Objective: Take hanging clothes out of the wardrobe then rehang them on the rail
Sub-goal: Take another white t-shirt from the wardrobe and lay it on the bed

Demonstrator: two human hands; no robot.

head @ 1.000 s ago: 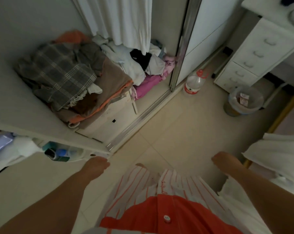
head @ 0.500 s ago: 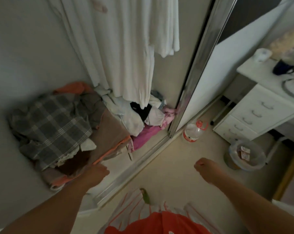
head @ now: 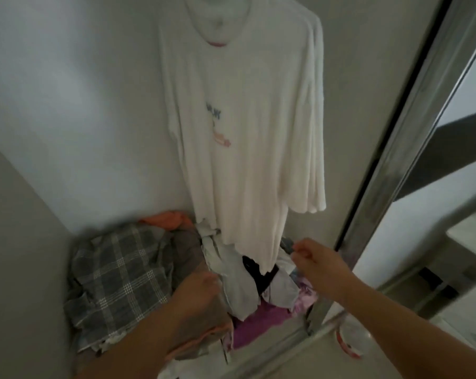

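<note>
A white T-shirt (head: 247, 127) hangs inside the wardrobe (head: 75, 99), its neck at the top of the view and its hem reaching down to the pile of clothes (head: 176, 272) on the wardrobe floor. The shirt carries a small print on the chest: dark blue letters above a pink shape, too blurred to read. A pink edge shows at the neckline, perhaps a hanger, though I cannot tell for sure.

The pile holds a grey checked garment (head: 116, 277) on the left, an orange piece (head: 165, 218) behind it, pale and black items under the shirt's hem, and purple cloth (head: 261, 321) at the front.

The left hand (head: 195, 294) is raised in front of the pile, fingers loosely curled and holding nothing. The right hand (head: 318, 261) is just right of the shirt's hem, fingers loosely bent, also holding nothing.

The sliding door's metal frame (head: 395, 165) runs down the right. A bottle with a red label (head: 351, 340) stands on the floor beside it, its writing unreadable.
</note>
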